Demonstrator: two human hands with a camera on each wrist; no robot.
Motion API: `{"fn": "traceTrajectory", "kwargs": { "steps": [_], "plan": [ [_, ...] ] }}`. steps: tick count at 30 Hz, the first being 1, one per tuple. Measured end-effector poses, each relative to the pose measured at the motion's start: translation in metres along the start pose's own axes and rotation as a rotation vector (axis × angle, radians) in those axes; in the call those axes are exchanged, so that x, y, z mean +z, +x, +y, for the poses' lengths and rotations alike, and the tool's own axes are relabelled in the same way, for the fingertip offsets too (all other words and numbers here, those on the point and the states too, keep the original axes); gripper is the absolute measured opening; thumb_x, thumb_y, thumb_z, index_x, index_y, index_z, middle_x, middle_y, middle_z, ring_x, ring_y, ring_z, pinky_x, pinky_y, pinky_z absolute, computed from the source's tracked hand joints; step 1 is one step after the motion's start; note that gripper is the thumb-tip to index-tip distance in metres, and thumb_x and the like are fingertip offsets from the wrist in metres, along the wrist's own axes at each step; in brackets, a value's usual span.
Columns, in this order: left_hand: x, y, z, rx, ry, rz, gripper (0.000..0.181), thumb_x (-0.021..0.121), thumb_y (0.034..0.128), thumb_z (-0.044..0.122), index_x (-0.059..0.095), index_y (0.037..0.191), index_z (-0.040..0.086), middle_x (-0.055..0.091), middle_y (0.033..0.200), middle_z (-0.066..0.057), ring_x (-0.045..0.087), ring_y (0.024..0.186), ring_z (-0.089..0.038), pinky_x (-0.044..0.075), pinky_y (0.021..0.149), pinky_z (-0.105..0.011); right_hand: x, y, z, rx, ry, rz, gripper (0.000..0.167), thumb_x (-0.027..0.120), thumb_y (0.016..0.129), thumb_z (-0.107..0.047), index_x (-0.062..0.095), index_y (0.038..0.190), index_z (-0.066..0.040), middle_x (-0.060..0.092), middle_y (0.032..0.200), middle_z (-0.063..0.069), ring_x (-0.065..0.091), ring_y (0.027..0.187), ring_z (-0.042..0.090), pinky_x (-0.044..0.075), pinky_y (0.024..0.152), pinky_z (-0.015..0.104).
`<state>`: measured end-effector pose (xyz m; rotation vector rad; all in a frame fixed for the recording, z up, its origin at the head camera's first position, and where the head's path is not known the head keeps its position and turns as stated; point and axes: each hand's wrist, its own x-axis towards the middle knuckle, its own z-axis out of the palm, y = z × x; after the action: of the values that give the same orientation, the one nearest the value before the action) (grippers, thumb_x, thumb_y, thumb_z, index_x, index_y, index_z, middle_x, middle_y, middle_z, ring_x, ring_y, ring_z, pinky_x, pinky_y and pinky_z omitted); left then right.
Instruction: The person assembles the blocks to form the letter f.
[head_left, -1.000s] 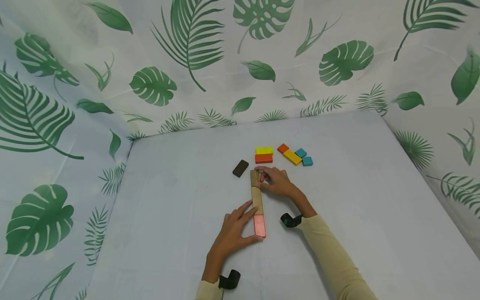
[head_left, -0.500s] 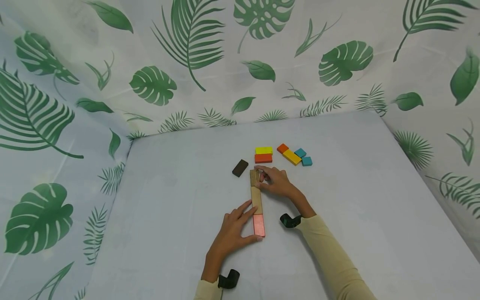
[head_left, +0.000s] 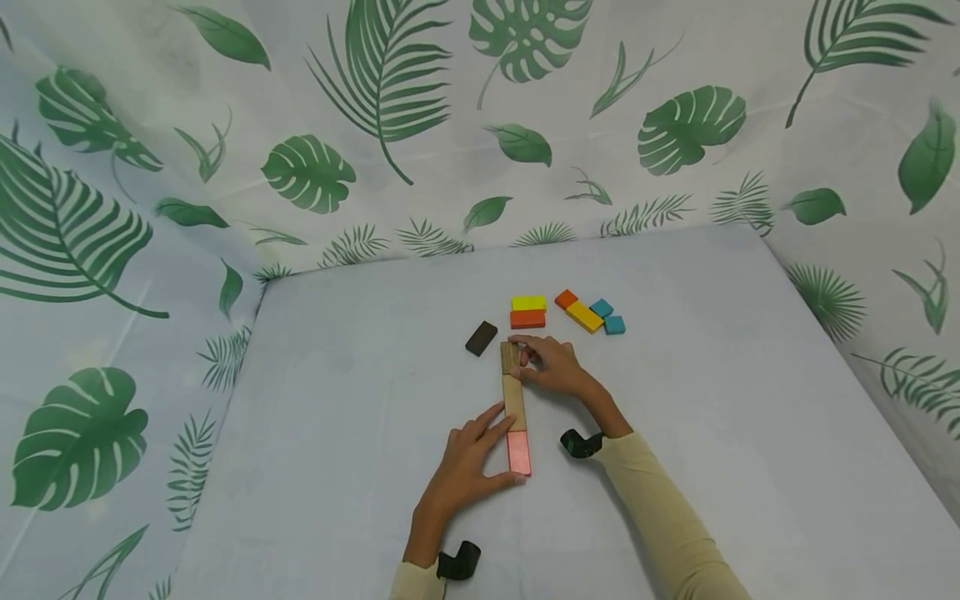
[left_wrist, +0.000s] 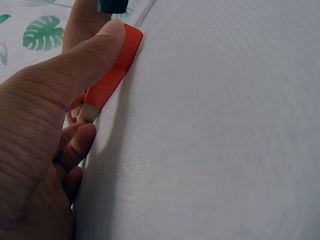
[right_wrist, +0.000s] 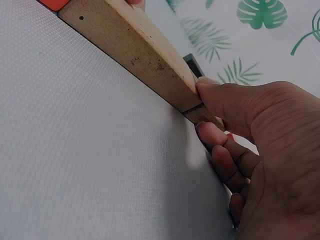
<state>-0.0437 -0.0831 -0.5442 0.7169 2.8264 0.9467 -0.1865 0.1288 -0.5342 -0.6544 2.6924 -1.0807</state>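
Note:
Three blocks lie end to end in a straight row on the table: a brown wooden block [head_left: 508, 358] at the far end, a light wooden block [head_left: 513, 396] in the middle and a red block [head_left: 519, 454] nearest me. My left hand [head_left: 467, 467] holds the red block, its thumb against the near end and fingertips reaching the light block. At the far end, my right hand [head_left: 553, 367] pinches the brown block between thumb and fingers, partly covering it. In the right wrist view the thumb sits where the light block [right_wrist: 135, 52] meets the brown one.
A dark brown block [head_left: 481, 338] lies left of the row's far end. Beyond it are a yellow block [head_left: 528, 303] and an orange-red block [head_left: 528, 319] side by side. Further right sit an orange piece [head_left: 566, 298], an amber block [head_left: 584, 317] and two blue pieces [head_left: 614, 325].

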Motion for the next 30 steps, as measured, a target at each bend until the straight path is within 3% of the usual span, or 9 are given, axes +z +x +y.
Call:
{"fn": "traceTrajectory", "kwargs": {
  "steps": [15, 22, 25, 30],
  "plan": [
    [0.0010, 0.0001, -0.0005, -0.014, 0.001, -0.007, 0.086, 0.070, 0.0789, 0.062, 0.037, 0.151, 0.030, 0.029, 0.160, 0.008, 0.048, 0.129, -0.016, 0.033, 0.086, -0.032, 0.0004, 0.0003, -0.0012, 0.006, 0.004, 0.008, 0.053, 0.071, 0.089, -0.027, 0.055, 0.136, -0.008, 0.061, 0.088, -0.001, 0.053, 0.090, 0.019, 0.023, 0.075, 0.038],
    [0.0008, -0.0003, -0.0007, 0.011, 0.013, 0.018, 0.085, 0.071, 0.0788, 0.061, 0.040, 0.150, 0.027, 0.032, 0.159, 0.004, 0.049, 0.128, -0.016, 0.033, 0.085, -0.032, 0.0006, -0.0014, -0.0017, 0.034, 0.033, 0.030, 0.051, 0.065, 0.093, -0.024, 0.052, 0.139, -0.009, 0.064, 0.091, 0.002, 0.057, 0.093, 0.021, 0.026, 0.080, 0.040],
    [0.0005, -0.0002, -0.0004, 0.019, 0.015, 0.025, 0.084, 0.071, 0.0791, 0.061, 0.041, 0.149, 0.026, 0.033, 0.159, 0.004, 0.050, 0.127, -0.017, 0.033, 0.084, -0.031, 0.0000, -0.0017, -0.0002, 0.041, 0.067, 0.047, 0.048, 0.062, 0.095, -0.023, 0.052, 0.139, -0.008, 0.065, 0.092, 0.003, 0.057, 0.091, 0.021, 0.026, 0.081, 0.041],
    [0.0005, 0.0000, -0.0005, 0.024, 0.024, 0.024, 0.084, 0.069, 0.0800, 0.062, 0.041, 0.150, 0.026, 0.033, 0.158, 0.004, 0.050, 0.127, -0.017, 0.033, 0.085, -0.031, -0.0005, 0.0003, 0.0034, 0.084, 0.154, 0.149, 0.038, 0.059, 0.098, -0.018, 0.054, 0.134, -0.007, 0.061, 0.096, 0.009, 0.054, 0.090, 0.022, 0.041, 0.086, 0.040]
  ]
}}
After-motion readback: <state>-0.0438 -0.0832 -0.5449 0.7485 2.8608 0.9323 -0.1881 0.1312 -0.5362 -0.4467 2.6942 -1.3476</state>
